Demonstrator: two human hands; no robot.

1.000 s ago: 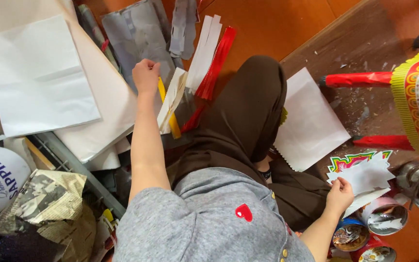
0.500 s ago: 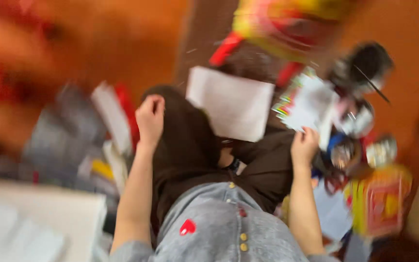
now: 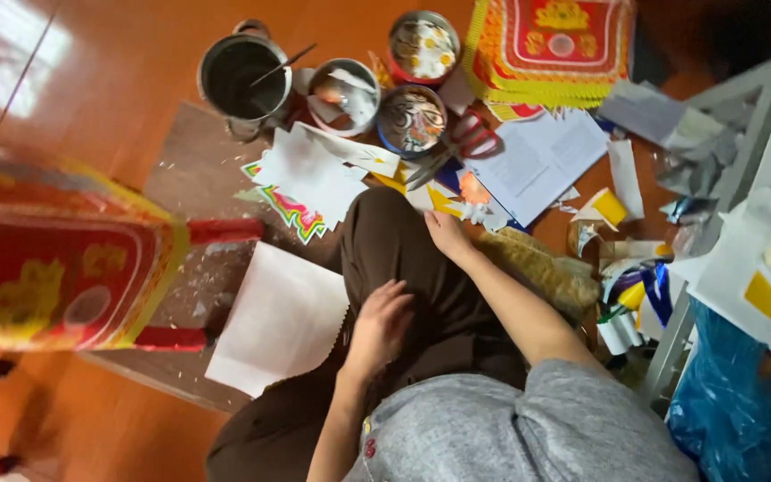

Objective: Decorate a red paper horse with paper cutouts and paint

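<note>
- Since a second ago my view has swung right: both hands have left the paper stacks and come in over my lap.
- My left hand (image 3: pixel 381 321) rests on my dark trouser leg (image 3: pixel 403 268), fingers spread and loose, gripping nothing.
- My right hand (image 3: pixel 446 234) reaches past the knee to the paper scraps (image 3: pixel 457 198); its fingertips are hidden among them, so I cannot tell whether it grips.
- Beyond lie scissors (image 3: pixel 466 143), tins (image 3: pixel 410 120) and a pot (image 3: pixel 243 76).
- At left, a red-and-yellow paper frame (image 3: pixel 64 268) is blurred.
</note>
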